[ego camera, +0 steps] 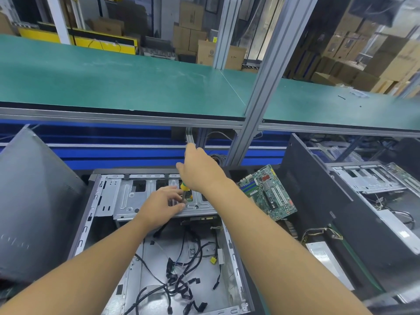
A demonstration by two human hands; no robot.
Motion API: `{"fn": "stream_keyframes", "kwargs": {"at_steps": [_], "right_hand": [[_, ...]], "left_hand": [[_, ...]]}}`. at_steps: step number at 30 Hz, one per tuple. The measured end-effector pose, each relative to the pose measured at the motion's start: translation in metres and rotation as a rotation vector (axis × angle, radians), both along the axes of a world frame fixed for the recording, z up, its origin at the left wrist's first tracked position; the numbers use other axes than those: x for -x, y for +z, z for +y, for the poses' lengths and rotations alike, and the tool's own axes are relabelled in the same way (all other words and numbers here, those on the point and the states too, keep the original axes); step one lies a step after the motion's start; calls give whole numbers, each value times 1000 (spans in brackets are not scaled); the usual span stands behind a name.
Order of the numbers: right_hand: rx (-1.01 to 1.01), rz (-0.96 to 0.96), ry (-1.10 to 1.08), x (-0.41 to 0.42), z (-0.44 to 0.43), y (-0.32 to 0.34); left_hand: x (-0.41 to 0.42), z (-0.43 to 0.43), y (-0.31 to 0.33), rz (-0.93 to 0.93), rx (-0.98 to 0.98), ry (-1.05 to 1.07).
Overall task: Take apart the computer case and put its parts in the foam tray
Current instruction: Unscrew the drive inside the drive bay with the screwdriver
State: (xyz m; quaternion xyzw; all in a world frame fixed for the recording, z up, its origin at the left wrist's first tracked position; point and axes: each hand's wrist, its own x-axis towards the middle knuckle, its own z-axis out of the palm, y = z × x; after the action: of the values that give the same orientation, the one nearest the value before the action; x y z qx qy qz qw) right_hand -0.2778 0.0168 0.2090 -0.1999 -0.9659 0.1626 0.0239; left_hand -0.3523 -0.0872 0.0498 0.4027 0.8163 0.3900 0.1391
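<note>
An open computer case (95, 214) lies in front of me, with loose black cables (181, 280) on its floor and a metal drive cage (129, 198) across its far end. My right hand (200, 171) grips the yellow-green handle of a screwdriver (185, 186) that stands upright over the cage. My left hand (163, 203) pinches the screwdriver's shaft just above the cage. The tip is hidden by my fingers. A green motherboard (268, 192) lies to the right of the case. No foam tray is in view.
A grey side panel (34, 201) leans at the left. A dark panel (313, 201) stands at the right, with a second open case (368, 180) behind it and a power supply (327, 258) below. A green shelf (136, 80) and an aluminium post (261, 96) rise ahead.
</note>
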Motion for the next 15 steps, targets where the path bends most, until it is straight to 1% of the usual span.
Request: {"fn": "stream_keyframes", "kwargs": {"at_steps": [3, 6, 8, 12, 15], "right_hand": [[-67, 30, -41, -1, 2, -2], [-102, 28, -2, 1, 2, -4], [-47, -13, 20, 4, 3, -1], [144, -57, 47, 3, 2, 11], [184, -92, 52, 0, -2, 14]], "left_hand": [[0, 0, 0, -17, -9, 7], [0, 0, 0, -14, -3, 9], [0, 1, -1, -16, 2, 8], [0, 0, 0, -53, -14, 18], [-1, 0, 1, -63, -17, 25]]}}
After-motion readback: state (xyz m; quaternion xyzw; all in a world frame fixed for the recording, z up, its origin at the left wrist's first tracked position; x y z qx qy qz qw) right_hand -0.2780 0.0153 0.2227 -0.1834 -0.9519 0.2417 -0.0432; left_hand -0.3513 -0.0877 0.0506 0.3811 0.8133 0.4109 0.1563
